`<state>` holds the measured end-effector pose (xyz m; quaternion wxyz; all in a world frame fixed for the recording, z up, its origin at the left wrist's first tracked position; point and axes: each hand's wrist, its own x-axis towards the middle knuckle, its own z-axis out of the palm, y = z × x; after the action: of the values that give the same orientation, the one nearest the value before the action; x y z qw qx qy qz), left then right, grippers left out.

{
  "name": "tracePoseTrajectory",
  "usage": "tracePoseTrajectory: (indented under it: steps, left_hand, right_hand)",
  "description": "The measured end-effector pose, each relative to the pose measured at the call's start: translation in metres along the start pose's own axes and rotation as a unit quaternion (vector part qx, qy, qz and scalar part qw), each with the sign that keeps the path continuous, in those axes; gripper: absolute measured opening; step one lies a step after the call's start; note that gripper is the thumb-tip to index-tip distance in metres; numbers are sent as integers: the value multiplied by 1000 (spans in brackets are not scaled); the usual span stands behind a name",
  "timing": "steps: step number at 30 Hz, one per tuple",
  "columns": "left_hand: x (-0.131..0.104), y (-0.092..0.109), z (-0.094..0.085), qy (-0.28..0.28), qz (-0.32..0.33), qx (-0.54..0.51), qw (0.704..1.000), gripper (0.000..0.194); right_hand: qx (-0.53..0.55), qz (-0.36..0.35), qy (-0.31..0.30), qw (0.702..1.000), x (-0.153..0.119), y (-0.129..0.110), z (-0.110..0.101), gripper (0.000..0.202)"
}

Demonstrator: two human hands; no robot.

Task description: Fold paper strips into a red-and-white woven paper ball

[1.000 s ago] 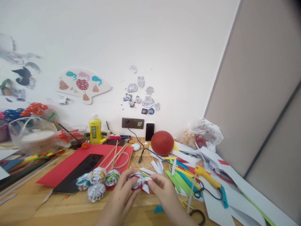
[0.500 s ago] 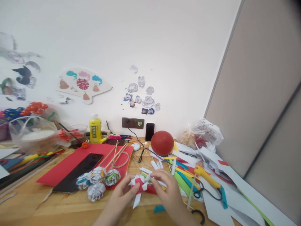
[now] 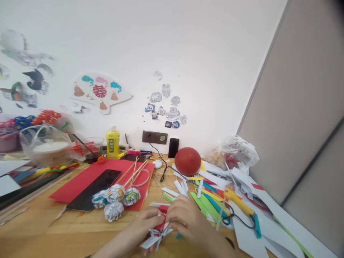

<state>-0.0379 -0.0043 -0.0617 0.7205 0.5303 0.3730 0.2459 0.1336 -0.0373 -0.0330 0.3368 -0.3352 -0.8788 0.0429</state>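
Observation:
Between my two hands is a red and white folded-paper piece [image 3: 159, 233] with white strips sticking out at its lower side. My left hand [image 3: 146, 223] grips it from the left, fingers closed, some of them hidden beneath it. From the right, my right hand [image 3: 184, 219] is closed on its upper right edge, the fingertips curled against the paper. To the left lie several crumpled-paper flowers [image 3: 113, 210] on wooden sticks [image 3: 135, 173], resting over a black phone-like slab [image 3: 92, 190] and red paper [image 3: 64, 188].
A yellow glue gun [image 3: 239, 203] with a black cord lies to the right among paper strips [image 3: 211, 208] and white sheets [image 3: 264, 229]. Behind stand a red balloon [image 3: 187, 161], an upright phone [image 3: 173, 148] and a yellow bottle [image 3: 113, 142]. A plastic bag [image 3: 45, 147] sits at the left.
The paper piece has been tilted and lowered, so its white strips now point down toward me. My right hand has moved in over it. The whole view has shifted slightly.

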Motion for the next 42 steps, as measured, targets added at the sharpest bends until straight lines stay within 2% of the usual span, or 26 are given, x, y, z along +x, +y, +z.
tracePoseTrajectory:
  steps: [3,8,12,19,22,27,33,36,40,42]
  left_hand:
    - [1,-3,-1,-10,-16,30,999,23]
    - [1,-2,0,14,-19,56,998,28]
    - [-2,2,1,-11,-27,93,995,27]
    - [2,-6,-2,-25,-10,104,994,18]
    - [2,-7,-1,-25,-19,105,994,18]
    - [1,-2,1,19,-24,74,997,27]
    - [-1,-1,-2,-20,-32,64,997,27]
    - [1,-4,-3,-33,-32,66,997,27]
    - [4,-7,-5,-54,-26,63,996,30]
    - [3,-7,-4,-56,-27,62,996,31]
  right_hand:
    - [-4,-9,-48,999,-1,0,3,14]
    - [26,36,-1,999,-5,3,10,13]
    - [59,48,-9,997,-5,0,8,11]
    - [152,206,10,967,-6,-1,17,15]
    - [180,245,10,953,-7,2,20,15]
    - [236,234,11,943,-6,7,15,5]
    - [257,241,26,936,-4,6,13,10]
    - [303,266,22,915,-5,8,16,13]
    - [372,324,8,870,-8,12,18,19]
    - [378,344,2,860,-8,12,18,20]
